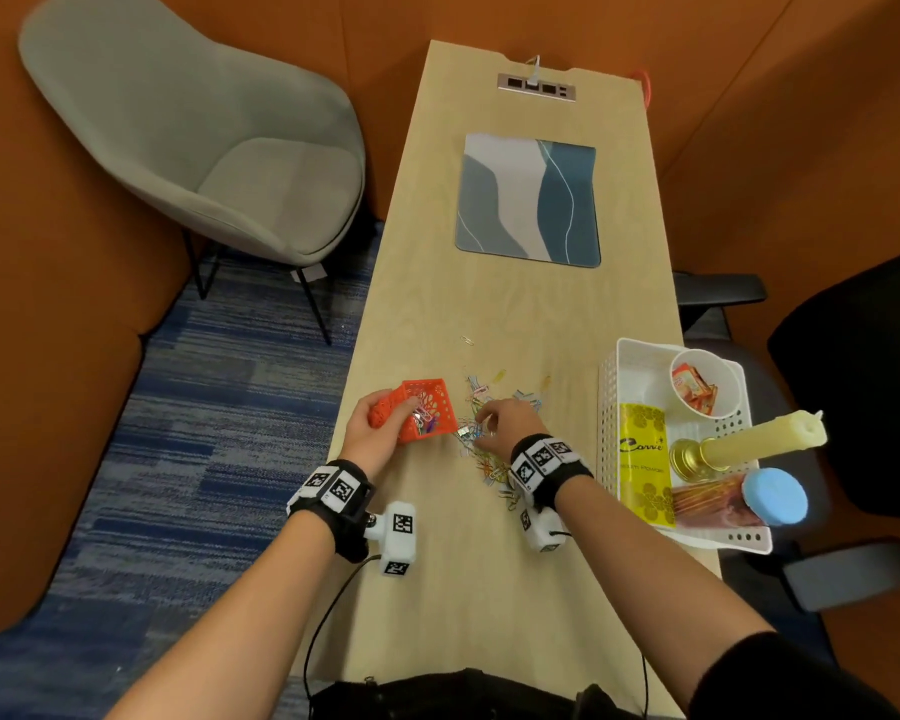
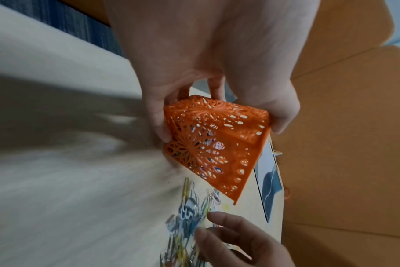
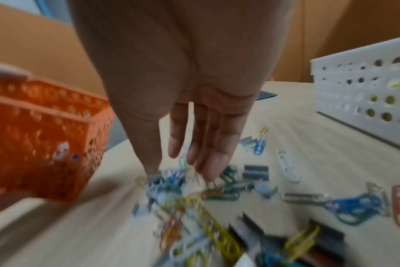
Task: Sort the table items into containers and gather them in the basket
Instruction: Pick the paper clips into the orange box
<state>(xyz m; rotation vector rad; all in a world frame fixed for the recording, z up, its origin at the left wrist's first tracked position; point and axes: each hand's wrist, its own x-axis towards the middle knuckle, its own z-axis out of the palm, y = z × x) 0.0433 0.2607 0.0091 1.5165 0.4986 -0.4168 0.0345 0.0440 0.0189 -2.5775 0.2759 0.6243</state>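
Observation:
My left hand (image 1: 385, 415) grips a small orange lattice box (image 1: 429, 407) (image 2: 217, 144) at the table's left edge. The box is tipped, its opening toward a pile of coloured paper clips and staples (image 1: 492, 467) (image 3: 194, 207). A few clips lie inside the box. My right hand (image 1: 484, 423) (image 3: 180, 169) hangs over the pile just right of the box, its fingers fairly straight and their tips touching the clips. The white perforated basket (image 1: 609, 407) (image 3: 359, 86) stands to the right.
In the basket are a paper cup of sachets (image 1: 702, 387), a yellow packet (image 1: 642, 459), a candle on a gold holder (image 1: 759, 439) and a blue-lidded jar (image 1: 772, 496). A blue-grey mat (image 1: 531, 200) lies farther back. A grey chair (image 1: 203, 148) stands left, a black chair (image 1: 853, 381) right.

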